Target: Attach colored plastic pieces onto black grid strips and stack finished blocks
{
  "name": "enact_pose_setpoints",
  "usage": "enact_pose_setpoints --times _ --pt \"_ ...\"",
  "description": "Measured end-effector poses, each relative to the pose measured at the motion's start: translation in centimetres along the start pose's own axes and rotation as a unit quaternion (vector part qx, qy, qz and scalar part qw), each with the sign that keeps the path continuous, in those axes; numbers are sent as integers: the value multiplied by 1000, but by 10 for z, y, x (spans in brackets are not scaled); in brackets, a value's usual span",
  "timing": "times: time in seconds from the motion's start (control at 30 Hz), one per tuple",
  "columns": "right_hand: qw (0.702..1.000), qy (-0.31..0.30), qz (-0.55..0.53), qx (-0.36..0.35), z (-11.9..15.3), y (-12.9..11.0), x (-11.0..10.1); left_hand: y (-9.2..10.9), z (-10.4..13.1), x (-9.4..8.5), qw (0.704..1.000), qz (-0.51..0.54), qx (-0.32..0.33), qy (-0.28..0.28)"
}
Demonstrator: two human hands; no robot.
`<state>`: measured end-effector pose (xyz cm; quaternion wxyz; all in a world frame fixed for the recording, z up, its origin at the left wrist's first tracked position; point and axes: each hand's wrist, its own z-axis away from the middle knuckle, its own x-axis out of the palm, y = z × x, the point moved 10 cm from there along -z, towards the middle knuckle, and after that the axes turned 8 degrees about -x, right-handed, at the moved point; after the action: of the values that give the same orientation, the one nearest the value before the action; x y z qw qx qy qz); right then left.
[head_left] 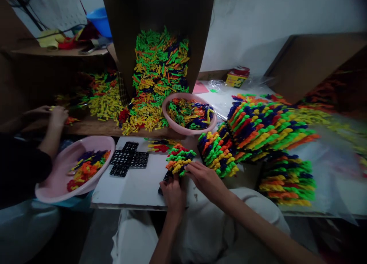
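A black slotted tray (162,187) lies partly hidden on the white board, bearing rows of small bright plastic pieces (181,157) in red, green, orange and yellow. My left hand (174,191) is closed on its near end. At the right corner of the rows, my right hand (205,178) has its fingers pinched together, touching the pieces; what lies between the fingertips is hidden. Bare black trays (129,159) lie to the left, some crosswise. Loose pieces (160,145) lie just behind the rows. Filled blocks of colored pieces (219,149) stand close on the right.
A pink basin (210,129) of mixed pieces sits behind, before a large box (117,11) spilling more. Larger filled stacks (266,126) and plastic film (338,172) occupy the right. Left, a co-worker's hand (59,114) works beyond another pink basin (47,185).
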<state>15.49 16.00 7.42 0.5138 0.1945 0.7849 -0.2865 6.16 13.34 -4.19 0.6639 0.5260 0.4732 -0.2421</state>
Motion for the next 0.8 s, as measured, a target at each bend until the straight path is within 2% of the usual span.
enact_pose_setpoints --times 0.1,0.17,0.27,0.33,0.4,0.43,0.47,0.5,0.57,0.67,0.8 --pt "1000 -5 14 7 -1 1 1 -2 -2 -3 1000 13 -6 -14" --pt "1000 1 20 16 0 2 0 -5 -5 -10 998 46 17 -43" --pt "999 10 20 27 0 4 -2 -12 -13 -36 982 143 90 -88" --pt "999 6 21 32 -1 4 -1 -25 -32 -67 980 159 109 -52" --pt "999 -9 24 36 -2 4 0 -38 -59 -99 991 74 104 42" --pt "999 -17 26 40 -3 4 2 -38 -73 -108 991 7 116 74" --pt "998 -24 29 47 -3 5 3 -36 -87 -110 986 -62 131 87" --pt "997 -29 32 56 -3 7 4 -33 -100 -106 978 -122 148 78" --pt "996 -33 36 75 -1 11 6 -26 -121 -92 966 -178 181 41" --pt "994 -37 36 94 4 16 10 -17 -140 -82 964 -171 204 5" --pt "992 -48 47 110 7 19 12 -15 -145 -90 969 -150 197 -7"
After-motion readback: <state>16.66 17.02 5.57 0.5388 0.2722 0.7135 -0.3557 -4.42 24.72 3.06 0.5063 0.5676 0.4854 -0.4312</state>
